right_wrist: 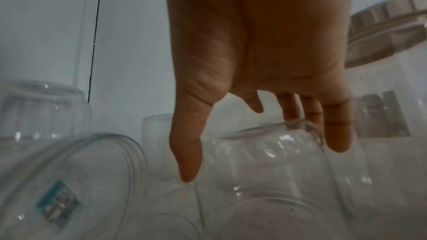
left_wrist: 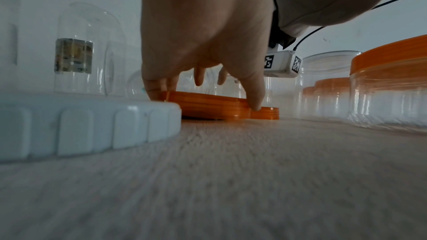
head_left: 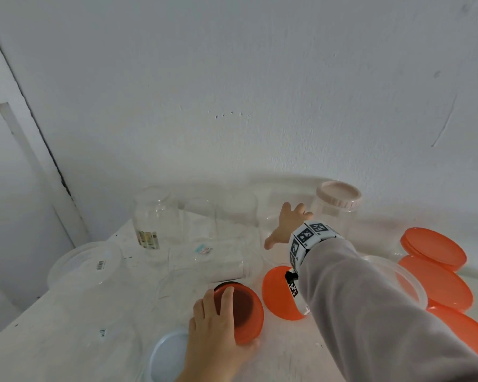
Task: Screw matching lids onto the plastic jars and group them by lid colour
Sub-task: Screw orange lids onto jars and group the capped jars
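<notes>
The left hand [head_left: 218, 323] lies curled over a round orange plastic lid [head_left: 242, 312], its fingers [left_wrist: 157, 87] hooked over the far rim and the thumb pressing the near edge, so the lid is pinched flat against the pale surface [left_wrist: 231, 171] — a hold that looks meant to lift it clear for threading onto a jar. Just beside those fingers on the near side sits a pale blue ribbed lid [left_wrist: 92, 125], and on the thumb's side a second orange lid [head_left: 279, 296] lies touching or almost touching the held one. The right hand [head_left: 287, 224] reaches well beyond, fingers [right_wrist: 337, 130] spread and straight, holding nothing; their tips are at the rim of a clear plastic jar [right_wrist: 277, 161] lying on its side, though whether they actually touch it I cannot tell from the blur. The reach is probably to pick a mouth that suits the orange lid. Beyond those fingers stands a clear jar closed with a pale pink ribbed lid [head_left: 338, 195], the only pale-lidded jar in view. Off to the thumb side, other open clear jars stand or lie, one with a label [head_left: 148, 239]. Behind the right sleeve [head_left: 370, 299], orange lids [head_left: 436, 274] are gathered together — from the left wrist view they sit on low clear jars, the start of an orange group.
</notes>
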`<action>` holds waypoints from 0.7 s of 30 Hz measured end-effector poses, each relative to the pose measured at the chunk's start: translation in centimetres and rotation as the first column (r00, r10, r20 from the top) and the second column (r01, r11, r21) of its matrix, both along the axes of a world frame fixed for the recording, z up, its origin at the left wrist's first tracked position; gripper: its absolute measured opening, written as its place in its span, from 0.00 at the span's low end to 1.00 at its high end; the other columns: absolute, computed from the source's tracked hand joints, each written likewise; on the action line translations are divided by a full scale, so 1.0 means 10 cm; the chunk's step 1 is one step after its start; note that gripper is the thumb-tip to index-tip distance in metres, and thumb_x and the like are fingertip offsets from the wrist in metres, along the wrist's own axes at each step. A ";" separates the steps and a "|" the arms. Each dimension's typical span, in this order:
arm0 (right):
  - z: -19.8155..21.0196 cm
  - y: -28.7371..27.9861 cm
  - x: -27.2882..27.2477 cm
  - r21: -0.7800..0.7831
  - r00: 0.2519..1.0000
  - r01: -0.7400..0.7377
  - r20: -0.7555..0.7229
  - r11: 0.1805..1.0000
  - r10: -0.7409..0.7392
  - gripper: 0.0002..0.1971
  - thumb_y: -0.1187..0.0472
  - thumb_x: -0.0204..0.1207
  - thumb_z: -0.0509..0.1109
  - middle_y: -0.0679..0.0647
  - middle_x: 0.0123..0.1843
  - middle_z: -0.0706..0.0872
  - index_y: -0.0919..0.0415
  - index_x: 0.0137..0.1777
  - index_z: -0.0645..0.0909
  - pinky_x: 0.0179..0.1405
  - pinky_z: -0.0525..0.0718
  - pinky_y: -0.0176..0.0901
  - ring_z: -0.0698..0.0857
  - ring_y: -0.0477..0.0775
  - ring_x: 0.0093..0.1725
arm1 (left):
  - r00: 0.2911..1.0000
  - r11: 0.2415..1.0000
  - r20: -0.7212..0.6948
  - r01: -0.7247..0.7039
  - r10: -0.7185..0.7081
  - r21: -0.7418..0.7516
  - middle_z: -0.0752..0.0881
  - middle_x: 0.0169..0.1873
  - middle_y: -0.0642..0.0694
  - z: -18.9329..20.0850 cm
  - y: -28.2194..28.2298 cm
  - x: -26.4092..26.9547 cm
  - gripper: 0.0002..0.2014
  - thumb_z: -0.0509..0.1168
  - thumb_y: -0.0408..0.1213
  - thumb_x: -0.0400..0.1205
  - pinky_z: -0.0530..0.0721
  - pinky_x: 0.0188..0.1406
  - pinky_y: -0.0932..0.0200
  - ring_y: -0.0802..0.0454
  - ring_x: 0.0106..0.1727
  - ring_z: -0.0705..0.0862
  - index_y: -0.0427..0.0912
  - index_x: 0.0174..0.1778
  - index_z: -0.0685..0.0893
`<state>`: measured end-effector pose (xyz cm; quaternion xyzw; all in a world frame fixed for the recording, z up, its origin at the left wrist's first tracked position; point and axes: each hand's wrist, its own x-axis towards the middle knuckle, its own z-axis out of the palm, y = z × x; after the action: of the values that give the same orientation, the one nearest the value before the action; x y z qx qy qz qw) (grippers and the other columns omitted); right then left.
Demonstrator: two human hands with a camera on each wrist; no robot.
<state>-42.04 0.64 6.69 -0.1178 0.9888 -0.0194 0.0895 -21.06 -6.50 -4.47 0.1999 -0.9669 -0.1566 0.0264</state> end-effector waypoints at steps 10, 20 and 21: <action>0.51 0.41 0.38 -0.146 0.998 -0.067 -0.008 0.987 0.067 0.55 0.36 0.61 0.80 0.61 0.74 0.62 0.67 0.78 0.58 0.65 0.78 0.54 0.69 0.64 0.72 | 0.989 0.999 -0.134 0.054 -0.054 0.001 0.53 0.77 0.51 0.10 0.00 0.06 0.51 0.61 0.73 0.69 0.64 0.74 0.59 0.50 0.77 0.57 0.55 0.82 0.44; 0.44 0.74 0.94 -0.694 0.992 0.108 0.117 0.711 -0.037 0.52 0.39 0.62 0.78 0.56 0.74 0.62 0.57 0.81 0.55 0.66 0.75 0.57 0.68 0.60 0.71 | 0.940 0.928 -0.329 0.043 0.088 0.371 0.73 0.67 0.53 0.43 -0.10 0.25 0.47 0.77 0.62 0.63 0.66 0.75 0.52 0.50 0.71 0.70 0.53 0.76 0.66; 0.39 0.76 1.03 -0.750 0.991 0.130 0.128 0.648 -0.050 0.51 0.40 0.63 0.78 0.54 0.72 0.63 0.58 0.80 0.55 0.61 0.75 0.53 0.69 0.57 0.68 | 0.934 0.877 -0.328 0.035 0.142 0.479 0.74 0.65 0.53 0.48 -0.12 0.28 0.49 0.79 0.62 0.60 0.70 0.73 0.47 0.49 0.69 0.72 0.54 0.76 0.65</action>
<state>-31.71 8.20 10.64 -0.0940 0.8899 -0.4395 0.0784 -18.24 -7.74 0.33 0.1957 -0.8716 -0.4224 0.1538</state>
